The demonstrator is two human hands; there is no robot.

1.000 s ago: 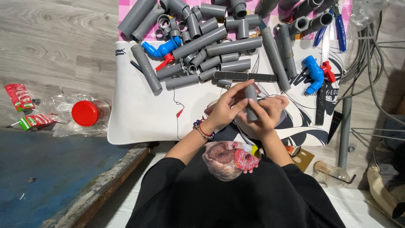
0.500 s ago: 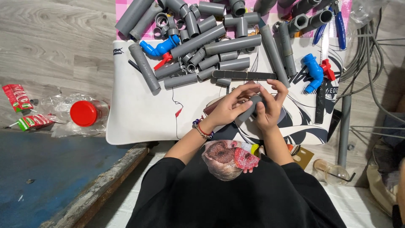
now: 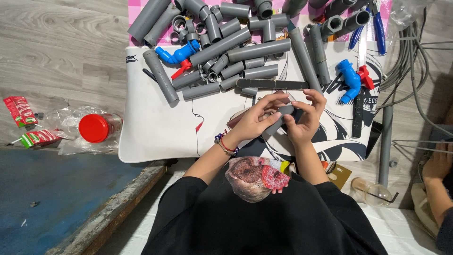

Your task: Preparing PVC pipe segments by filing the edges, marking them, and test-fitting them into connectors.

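Head view: one camera looks straight down on a seated person in a black top, all places told from the white printed mat (image 3: pixel 155 137).
Left hand (image 3: pixel 257 120): over the near middle of the mat, its grip closed narrow around a short grey pipe piece (image 3: pixel 282 114), fingers (image 3: pixel 273 100) curled over the top.
Right hand (image 3: pixel 304 118): just beside the left, touching the same pipe piece, its grip pinching the end; the two hands meet on it.
Pipe piece: held above the mat, tilted, not resting on it.
Pipe heap (image 3: pixel 236 45): many grey tubes and fittings piled on the far half of the mat.
Blue elbow (image 3: pixel 179 54): in the heap, toward the mat's far left, with a red handle beside it.
Blue valve (image 3: pixel 351 78): on the mat's right part, apart from the heap.
Dark flat strip (image 3: pixel 271 84): lies across the mat just beyond the hands.
Red-lidded jar (image 3: pixel 96 127): off the mat's left edge, on clear plastic wrap.
Other person's hand (image 3: pixel 439 163): well right of the mat.
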